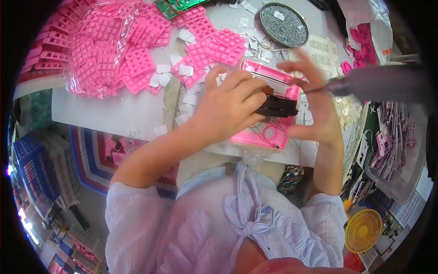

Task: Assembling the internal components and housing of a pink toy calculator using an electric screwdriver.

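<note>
White bench (pixel 114 114) is carrying it all: left hand (pixel 228 107) is pressing down, fingers curled over a black part (pixel 278 106) on the pink casing (pixel 273 132), mid-assembly it seems. Right hand (pixel 317 102), fingers spread, is steadying the edge. Beyond, pink keypads (pixel 214 45); fastening likely needs the screw dish (pixel 284 25).

Pink plastic casing (pixel 269 107) lies open-side up on white tabletop, right of frame centre, long axis running upper left to lower right. I see shallow rectangular shell, raised rim, thin wires and round ring moulding at its lower end. Small black component (pixel 277 106) sits across casing's middle, brown bit at its upper left edge. My view of casing's left part blocked; upper edge shows pale slot strip. Casing's lower corner hangs near table edge.
</note>
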{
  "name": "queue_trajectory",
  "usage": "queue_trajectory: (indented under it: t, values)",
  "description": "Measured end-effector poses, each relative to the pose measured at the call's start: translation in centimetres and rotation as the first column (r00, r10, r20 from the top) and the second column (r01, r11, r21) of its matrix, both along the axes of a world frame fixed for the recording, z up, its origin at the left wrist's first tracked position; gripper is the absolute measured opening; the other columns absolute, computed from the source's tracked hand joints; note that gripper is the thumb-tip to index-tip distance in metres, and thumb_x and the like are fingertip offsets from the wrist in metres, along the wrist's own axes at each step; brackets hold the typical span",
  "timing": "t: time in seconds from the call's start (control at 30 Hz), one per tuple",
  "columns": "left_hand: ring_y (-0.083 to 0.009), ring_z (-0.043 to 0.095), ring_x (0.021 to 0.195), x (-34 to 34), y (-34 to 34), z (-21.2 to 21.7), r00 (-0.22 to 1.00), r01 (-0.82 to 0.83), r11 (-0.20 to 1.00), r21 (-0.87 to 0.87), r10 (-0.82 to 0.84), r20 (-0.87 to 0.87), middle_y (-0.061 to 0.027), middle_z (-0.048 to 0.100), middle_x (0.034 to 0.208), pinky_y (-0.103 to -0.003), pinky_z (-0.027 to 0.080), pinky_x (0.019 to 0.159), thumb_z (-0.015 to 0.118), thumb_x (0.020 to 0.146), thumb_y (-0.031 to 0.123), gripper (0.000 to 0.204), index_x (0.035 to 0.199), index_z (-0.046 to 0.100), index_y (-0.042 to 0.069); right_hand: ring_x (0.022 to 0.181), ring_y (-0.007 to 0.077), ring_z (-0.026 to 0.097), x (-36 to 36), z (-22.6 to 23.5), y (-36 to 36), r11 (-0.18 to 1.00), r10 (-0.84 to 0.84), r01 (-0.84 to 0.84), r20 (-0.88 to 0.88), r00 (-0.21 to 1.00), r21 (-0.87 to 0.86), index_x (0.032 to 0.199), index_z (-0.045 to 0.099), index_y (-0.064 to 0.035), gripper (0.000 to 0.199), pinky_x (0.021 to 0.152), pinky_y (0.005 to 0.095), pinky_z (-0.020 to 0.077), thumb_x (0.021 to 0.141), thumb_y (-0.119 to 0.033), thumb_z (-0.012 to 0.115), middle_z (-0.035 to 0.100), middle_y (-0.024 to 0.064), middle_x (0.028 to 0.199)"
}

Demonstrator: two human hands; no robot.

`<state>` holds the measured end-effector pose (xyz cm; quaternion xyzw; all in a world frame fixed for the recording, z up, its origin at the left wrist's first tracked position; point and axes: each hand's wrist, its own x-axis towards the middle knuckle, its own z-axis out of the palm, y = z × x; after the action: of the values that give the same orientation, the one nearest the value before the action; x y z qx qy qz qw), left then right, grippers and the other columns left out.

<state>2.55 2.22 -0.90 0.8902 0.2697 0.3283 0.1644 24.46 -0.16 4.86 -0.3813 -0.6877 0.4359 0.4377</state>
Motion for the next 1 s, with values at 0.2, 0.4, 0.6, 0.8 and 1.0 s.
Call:
queue_trajectory:
  t: [0.2,0.4,0.6,0.8,1.0]
  values:
    - [-0.0242,0.057,0.105,0.0,0.7,-0.2,0.996,-0.040,0.960,-0.276,0.062,0.069,-0.0044,0.067,0.113,-0.044,0.030,0.101,0.082,0.075,0.030,0.058,0.122,0.059,0.006,0.092,0.0331,0.062,2.2,-2.1,-1.8,0.962,-0.200,0.055,0.554,0.808,0.267,0.119,0.068,-0.0065,0.048,0.082,0.0394,0.0524,0.073,-0.010,0.081,0.066,0.0139,0.109]
    - [-0.0296,0.054,0.106,0.3,-0.3,-2.2,0.964,-0.070,0.942,-0.329,0.149,0.222,-0.0054,0.065,0.109,-0.046,0.034,0.096,0.081,0.076,0.027,0.062,0.129,0.055,0.006,0.073,0.0371,0.066,2.2,0.0,2.7,0.974,-0.058,0.189,0.672,0.738,-0.124,0.100,0.070,-0.0035,0.032,0.069,0.0398,0.0514,0.091,-0.034,0.066,0.068,0.0187,0.077]
    - [-0.0280,0.052,0.109,0.5,-0.6,-1.1,0.987,-0.161,0.981,-0.111,0.157,-0.043,-0.0056,0.061,0.109,-0.048,0.033,0.095,0.077,0.079,0.033,0.062,0.133,0.057,0.007,0.070,0.0373,0.066,1.4,1.5,4.1,0.934,-0.323,0.230,0.923,0.209,0.275,0.103,0.070,-0.0078,0.032,0.070,0.0486,0.0516,0.089,-0.036,0.069,0.066,0.0178,0.068]
    - [-0.0270,0.051,0.108,0.8,-0.7,-0.6,0.981,-0.166,0.984,-0.061,0.158,-0.109,-0.0064,0.059,0.110,-0.047,0.033,0.094,0.076,0.079,0.033,0.060,0.130,0.061,0.006,0.101,0.0315,0.060,2.3,-0.7,1.3,0.970,-0.169,-0.019,0.726,0.667,0.244,0.106,0.065,-0.0002,0.040,0.086,0.0389,0.0525,0.071,-0.014,0.078,0.065,0.0126,0.111]
    - [-0.0267,0.055,0.104,1.2,-0.5,0.6,0.978,-0.140,0.988,-0.065,0.128,-0.167,-0.0084,0.060,0.111,-0.045,0.036,0.090,0.075,0.079,0.027,0.050,0.123,0.065,0.005,0.096,0.0296,0.062,1.6,-4.0,-0.3,0.852,-0.433,0.049,0.648,0.626,0.522,0.108,0.067,-0.0016,0.038,0.081,0.0393,0.0537,0.071,-0.005,0.076,0.065,0.0118,0.108]
